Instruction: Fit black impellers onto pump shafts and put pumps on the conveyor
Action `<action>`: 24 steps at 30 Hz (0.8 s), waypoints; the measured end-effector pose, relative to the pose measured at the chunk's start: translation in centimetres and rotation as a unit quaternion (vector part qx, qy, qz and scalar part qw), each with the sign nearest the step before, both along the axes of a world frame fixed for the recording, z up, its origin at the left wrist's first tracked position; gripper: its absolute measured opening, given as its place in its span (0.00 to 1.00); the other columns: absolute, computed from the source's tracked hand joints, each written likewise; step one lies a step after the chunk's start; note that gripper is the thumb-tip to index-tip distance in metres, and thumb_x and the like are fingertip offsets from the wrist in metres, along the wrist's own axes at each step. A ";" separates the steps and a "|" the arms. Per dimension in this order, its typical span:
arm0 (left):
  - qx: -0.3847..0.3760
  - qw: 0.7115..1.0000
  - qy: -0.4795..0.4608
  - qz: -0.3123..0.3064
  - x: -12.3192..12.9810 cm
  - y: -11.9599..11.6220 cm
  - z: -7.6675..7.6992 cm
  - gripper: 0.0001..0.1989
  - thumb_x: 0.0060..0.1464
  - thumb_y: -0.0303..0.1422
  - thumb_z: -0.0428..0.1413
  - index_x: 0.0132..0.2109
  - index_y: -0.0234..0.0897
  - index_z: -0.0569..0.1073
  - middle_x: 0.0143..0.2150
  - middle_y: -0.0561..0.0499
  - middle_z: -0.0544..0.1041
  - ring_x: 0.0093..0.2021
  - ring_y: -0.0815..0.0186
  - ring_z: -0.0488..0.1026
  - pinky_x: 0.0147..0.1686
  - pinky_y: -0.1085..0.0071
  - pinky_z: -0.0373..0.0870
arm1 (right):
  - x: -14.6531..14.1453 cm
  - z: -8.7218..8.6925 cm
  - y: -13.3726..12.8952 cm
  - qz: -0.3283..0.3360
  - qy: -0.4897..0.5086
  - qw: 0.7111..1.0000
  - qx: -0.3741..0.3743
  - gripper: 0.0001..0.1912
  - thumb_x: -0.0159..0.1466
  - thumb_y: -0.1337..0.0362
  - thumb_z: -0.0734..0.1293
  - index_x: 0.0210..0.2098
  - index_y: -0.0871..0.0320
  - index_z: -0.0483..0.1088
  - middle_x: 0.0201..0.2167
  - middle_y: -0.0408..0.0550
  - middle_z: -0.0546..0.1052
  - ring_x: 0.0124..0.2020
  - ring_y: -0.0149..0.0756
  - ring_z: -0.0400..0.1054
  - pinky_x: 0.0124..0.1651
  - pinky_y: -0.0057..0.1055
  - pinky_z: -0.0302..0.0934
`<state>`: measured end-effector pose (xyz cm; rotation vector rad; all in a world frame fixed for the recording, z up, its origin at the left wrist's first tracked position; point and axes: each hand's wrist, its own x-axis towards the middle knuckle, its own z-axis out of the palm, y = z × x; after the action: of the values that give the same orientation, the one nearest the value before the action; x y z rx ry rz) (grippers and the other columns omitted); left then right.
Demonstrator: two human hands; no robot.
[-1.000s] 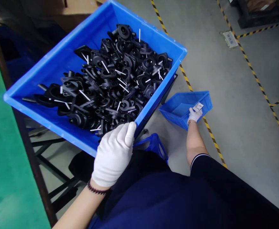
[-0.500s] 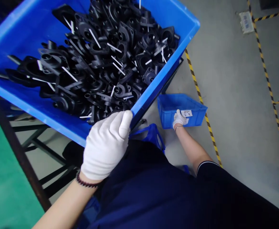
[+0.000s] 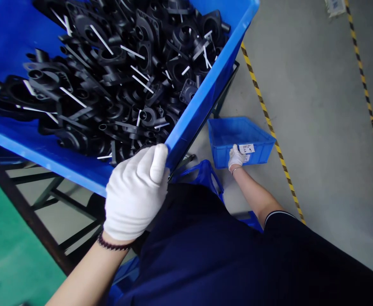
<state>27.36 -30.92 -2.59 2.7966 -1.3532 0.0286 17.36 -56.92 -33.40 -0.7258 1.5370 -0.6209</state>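
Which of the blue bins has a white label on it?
The small blue bin on the floor, gripped by the right hand. Its near wall carries the white label; the large bin of black parts shows none.

Factory floor and fixtures around the work

A grey concrete floor (image 3: 317,110) spreads out beyond the right hand, crossed by yellow-and-black hazard tape (image 3: 263,106) running diagonally just past it, with a second strip (image 3: 363,80) well off to the right. A dark metal frame (image 3: 62,204) stands below the left hand, beside a green mat (image 3: 4,255) at its far left. A blue plastic handle-like piece (image 3: 205,176) sits between the two hands, near the navy clothing (image 3: 205,255).
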 end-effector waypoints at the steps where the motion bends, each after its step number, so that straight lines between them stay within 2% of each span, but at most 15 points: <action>1: -0.003 1.000 0.004 0.000 0.0 0.0 0.0 0.27 0.62 0.28 0.51 0.66 0.28 0.58 0.55 0.33 0.74 0.53 0.47 0.75 0.44 0.57 0.72 | 0.0 0.0 0.0 0.001 -0.001 1.000 0.000 0.14 0.70 0.60 0.66 0.50 0.64 0.69 0.39 0.47 0.74 0.33 0.28 0.70 0.34 0.26 0.70; 7: -0.014 1.000 0.014 -0.002 0.0 0.0 0.2 0.27 0.63 0.27 0.51 0.67 0.28 0.58 0.56 0.33 0.74 0.55 0.46 0.74 0.45 0.55 0.73 | -0.3 -0.4 0.0 0.007 -0.013 1.000 0.000 0.15 0.70 0.59 0.66 0.51 0.63 0.69 0.41 0.49 0.74 0.36 0.30 0.71 0.37 0.29 0.71; 12: 0.000 1.000 -0.012 -0.017 0.1 0.0 0.1 0.27 0.62 0.27 0.52 0.66 0.25 0.59 0.53 0.32 0.75 0.51 0.46 0.75 0.42 0.56 0.73 | -0.8 -0.9 0.0 0.010 -0.021 1.000 0.001 0.13 0.70 0.59 0.66 0.48 0.64 0.70 0.38 0.46 0.74 0.32 0.28 0.70 0.33 0.25 0.69; 15: -0.008 1.000 -0.007 -0.010 0.1 0.1 -0.1 0.29 0.61 0.28 0.52 0.68 0.28 0.57 0.55 0.33 0.74 0.52 0.47 0.75 0.43 0.57 0.72 | -1.1 -1.2 0.0 0.014 -0.017 1.000 0.006 0.13 0.71 0.60 0.66 0.48 0.64 0.70 0.37 0.46 0.73 0.31 0.27 0.70 0.32 0.25 0.69; 18: -0.014 1.000 0.009 -0.005 0.1 0.2 -0.2 0.31 0.62 0.28 0.53 0.69 0.31 0.54 0.56 0.34 0.74 0.54 0.47 0.74 0.45 0.57 0.71 | -1.3 -1.5 0.1 0.021 -0.011 1.000 0.010 0.14 0.70 0.60 0.67 0.50 0.63 0.69 0.40 0.47 0.74 0.34 0.29 0.70 0.35 0.27 0.70; 24: -0.020 1.000 -0.004 -0.012 0.1 0.1 -0.2 0.30 0.61 0.28 0.53 0.68 0.29 0.56 0.54 0.33 0.75 0.51 0.47 0.75 0.42 0.58 0.71 | -1.6 -1.7 0.1 0.035 -0.002 0.999 0.014 0.16 0.70 0.60 0.67 0.53 0.63 0.68 0.44 0.50 0.74 0.39 0.32 0.71 0.40 0.31 0.72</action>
<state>27.48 -30.81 -2.76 2.7497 -1.3725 0.0642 15.80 -56.77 -35.12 -0.7542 1.5072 -0.5475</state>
